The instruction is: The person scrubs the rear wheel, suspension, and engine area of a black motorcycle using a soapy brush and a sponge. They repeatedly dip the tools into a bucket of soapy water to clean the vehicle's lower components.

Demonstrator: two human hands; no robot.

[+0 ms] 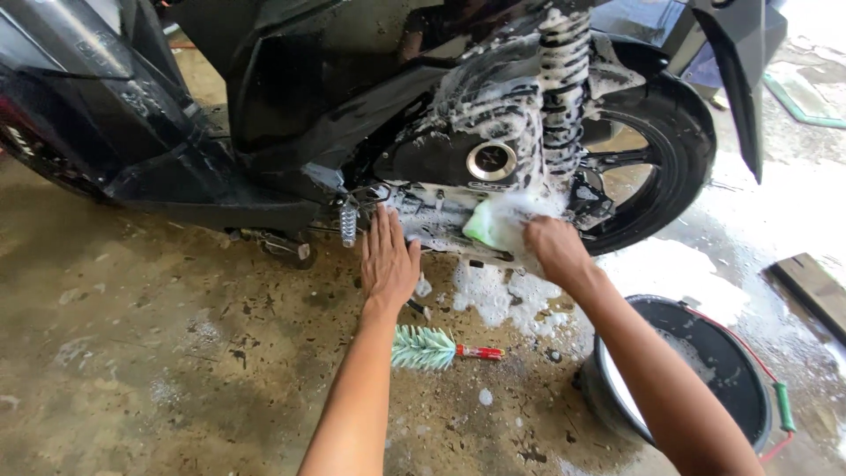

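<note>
Under the right hand point(555, 249), a foamy green sponge point(483, 223) sits in its closed grip against the black scooter's point(291, 106) soaped engine casing; left hand point(389, 262) spread flat alongside. Forward panels look unsoaped.

This is a motorcycle wash bay or a home yard used for washing. A black scooter point(352, 97) stands on a stained, wet concrete floor point(159, 353), its engine and rear shock covered in soap foam point(502, 106). A dark wash bucket point(696, 370) and a bristle brush point(436, 349) sit on the ground beside it.
</note>
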